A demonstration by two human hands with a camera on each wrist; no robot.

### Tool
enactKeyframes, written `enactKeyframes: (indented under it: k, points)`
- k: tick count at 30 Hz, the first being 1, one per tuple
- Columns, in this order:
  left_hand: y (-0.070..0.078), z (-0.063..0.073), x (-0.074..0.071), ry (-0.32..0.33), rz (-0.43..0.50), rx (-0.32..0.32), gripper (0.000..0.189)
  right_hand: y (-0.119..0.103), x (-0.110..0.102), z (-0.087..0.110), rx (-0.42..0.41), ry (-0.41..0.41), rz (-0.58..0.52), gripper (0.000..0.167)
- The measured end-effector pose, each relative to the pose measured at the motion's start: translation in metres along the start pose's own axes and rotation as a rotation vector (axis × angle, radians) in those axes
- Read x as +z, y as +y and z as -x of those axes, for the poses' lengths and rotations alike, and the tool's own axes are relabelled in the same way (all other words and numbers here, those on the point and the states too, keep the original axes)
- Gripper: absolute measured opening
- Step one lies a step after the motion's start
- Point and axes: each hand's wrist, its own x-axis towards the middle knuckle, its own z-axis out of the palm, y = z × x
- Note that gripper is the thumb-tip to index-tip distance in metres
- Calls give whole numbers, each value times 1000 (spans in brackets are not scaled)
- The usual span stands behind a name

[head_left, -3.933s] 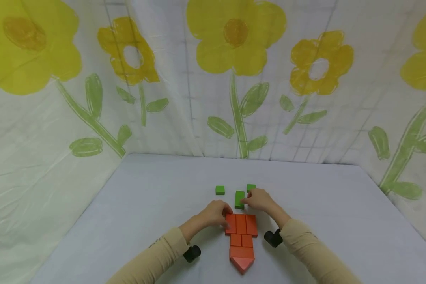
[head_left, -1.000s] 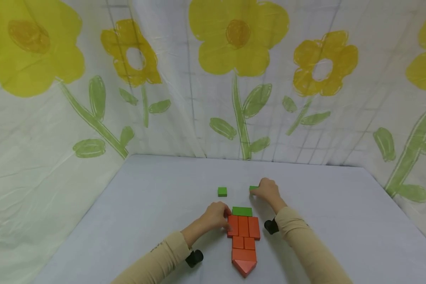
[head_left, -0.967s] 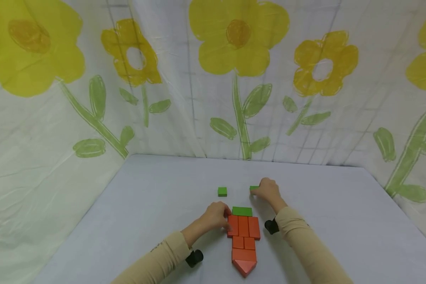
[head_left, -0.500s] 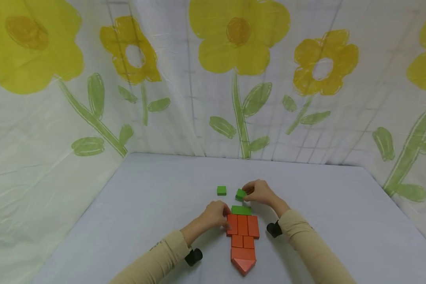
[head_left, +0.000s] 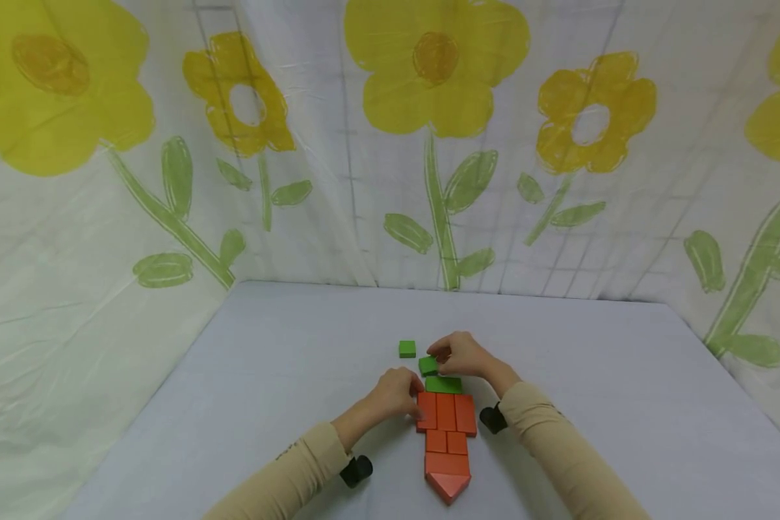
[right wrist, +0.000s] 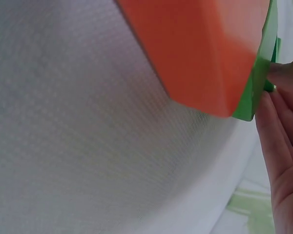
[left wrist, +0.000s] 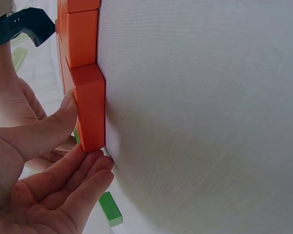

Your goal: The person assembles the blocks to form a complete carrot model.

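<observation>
Red building blocks lie flat in an arrow-like layout, with a triangular red block (head_left: 448, 486) nearest the person. The left hand (head_left: 393, 393) holds the left red block (head_left: 426, 412) of the far row; in the left wrist view its thumb is on the block's (left wrist: 90, 107) top edge and its fingertips are at the end. A long green block (head_left: 443, 385) lies crosswise along the far side of that row. Just behind its left part, the right hand (head_left: 466, 355) pinches a small green block (head_left: 427, 366) between thumb and fingers, turned slightly askew.
Another small green block (head_left: 406, 349) lies behind and left of the layout, on the white tabletop (head_left: 299, 332). A curtain (head_left: 312, 180) with yellow flowers hangs behind the table. Both wrists wear black devices (head_left: 356, 471).
The long green block was turned crosswise against the red row. Afterwards the right hand took the small green block from the back right and brought it left and nearer. The left hand stayed put.
</observation>
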Motion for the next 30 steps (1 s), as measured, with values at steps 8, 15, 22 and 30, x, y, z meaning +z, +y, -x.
enactKeyframes:
  k: [8,15,22,30]
  points:
    - [0,0,0,2,-13,-2,35,0,3,-3,-57,-62,21,30]
    - [0,0,0,5,-16,-1,35,0,2,-3,-88,-83,36,29]
    - [1,0,0,12,-19,9,36,0,0,-3,-85,-91,42,30]
    - [1,1,0,5,-13,-5,35,-3,-5,-5,-38,-50,88,35]
